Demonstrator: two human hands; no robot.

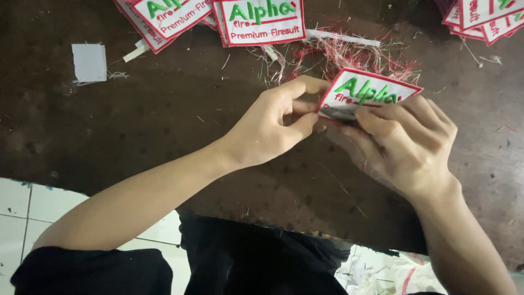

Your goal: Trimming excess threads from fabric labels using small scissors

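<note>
Embroidered cloth, white with a red border and green and red stitched lettering, makes up the patch (367,92) held just right of the frame's centre above the dark table (136,136). Its long axis runs left to right, dipping slightly toward the right, face tilted up. Left hand (273,123) pinches its left edge between thumb and curled fingers (305,84). Right hand (406,142) grips the lower edge, fingers pressed together.
</note>
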